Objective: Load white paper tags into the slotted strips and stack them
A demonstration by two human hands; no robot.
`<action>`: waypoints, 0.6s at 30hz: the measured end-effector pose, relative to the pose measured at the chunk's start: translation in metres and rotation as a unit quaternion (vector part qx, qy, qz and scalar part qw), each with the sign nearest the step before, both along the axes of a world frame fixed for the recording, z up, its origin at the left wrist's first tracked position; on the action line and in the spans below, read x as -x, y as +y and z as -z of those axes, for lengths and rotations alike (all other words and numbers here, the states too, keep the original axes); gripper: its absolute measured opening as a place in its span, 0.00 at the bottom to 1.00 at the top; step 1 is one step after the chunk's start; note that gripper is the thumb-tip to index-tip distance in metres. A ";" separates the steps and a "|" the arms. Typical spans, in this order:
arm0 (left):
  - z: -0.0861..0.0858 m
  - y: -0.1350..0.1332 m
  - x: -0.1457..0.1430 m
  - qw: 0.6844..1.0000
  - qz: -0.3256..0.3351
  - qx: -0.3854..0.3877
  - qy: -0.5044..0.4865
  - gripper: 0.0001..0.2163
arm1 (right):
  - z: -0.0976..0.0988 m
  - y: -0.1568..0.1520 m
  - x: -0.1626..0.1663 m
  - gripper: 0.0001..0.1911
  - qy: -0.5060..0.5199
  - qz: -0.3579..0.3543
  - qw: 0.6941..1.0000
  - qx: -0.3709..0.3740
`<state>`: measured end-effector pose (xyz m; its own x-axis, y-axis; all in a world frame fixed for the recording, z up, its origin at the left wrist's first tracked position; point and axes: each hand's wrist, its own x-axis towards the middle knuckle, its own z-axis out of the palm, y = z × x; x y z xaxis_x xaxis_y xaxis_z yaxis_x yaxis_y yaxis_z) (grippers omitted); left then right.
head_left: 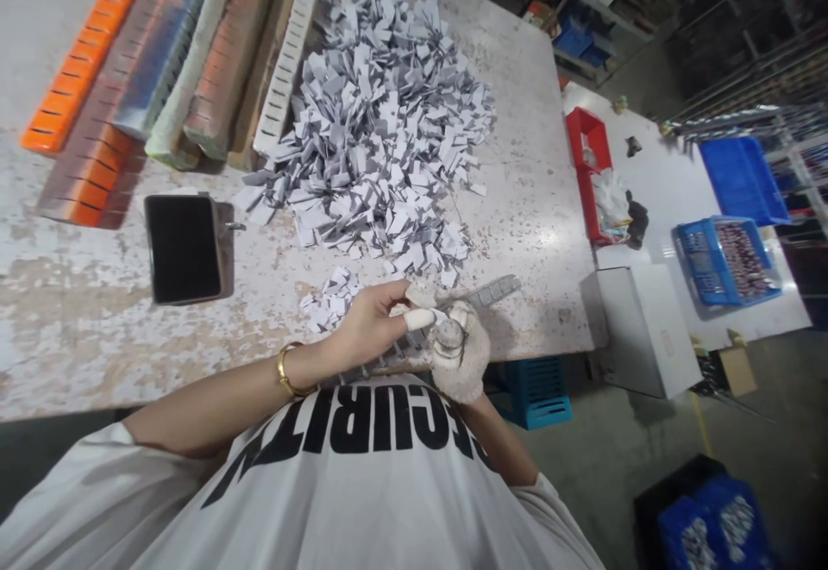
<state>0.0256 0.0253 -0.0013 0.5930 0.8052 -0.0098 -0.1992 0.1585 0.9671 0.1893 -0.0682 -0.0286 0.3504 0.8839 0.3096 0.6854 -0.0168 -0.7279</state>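
one big worktable (511,165), white finish worn off in patches, took up most of the view. approx. mid-table sat a big heap of thin white chips (388,122), w/ a row of long slotted bars (194,65) just beside it on the left, orange, blue, greenish & white among them.

next down in size: the grey slotted strip (497,291), at the table's near edge, running at an angle behind both hands, one end poking out past the right. it looked light & fairly stiff, prob. plastic; its thin cross-ribs seemed the fragile bit, so the long edges looked the best place to hold, w/out squeezing the ribs. slippery or not, couldn't tell.

right hand (462,350), gloved, was curled at the strip; couldn't tell if it actually gripped it. left hand (372,320), w/ white covers on thumb & forefinger, had those tips drawn close together nr. the glove; anything btwn them was too small to make out.

smaller again: a dark-screened device (185,247), well left of the hands, then a gold bracelet (283,370) on the left wrist.
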 end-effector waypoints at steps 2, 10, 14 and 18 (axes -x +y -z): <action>0.000 0.004 0.000 0.997 0.048 0.060 -0.022 0.13 | -0.006 0.002 -0.002 0.10 -0.020 -0.023 0.999 -0.014; 0.021 0.010 0.003 0.989 0.079 -0.053 0.110 0.12 | -0.025 -0.002 -0.027 0.09 -0.150 -0.093 0.984 -0.002; 0.042 0.007 0.014 0.971 0.076 -0.127 0.186 0.12 | 0.001 -0.018 -0.034 0.13 -0.253 -0.045 0.965 0.057; 0.058 -0.001 0.022 0.959 0.122 -0.162 0.198 0.04 | 0.024 -0.023 -0.030 0.12 -0.290 -0.061 0.953 0.055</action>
<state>0.0038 0.0246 -0.0595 0.7651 0.6423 -0.0454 0.1982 -0.1679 0.9657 0.2190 -0.0917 -0.0529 0.0400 0.9457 0.3227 0.9740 0.0351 -0.2237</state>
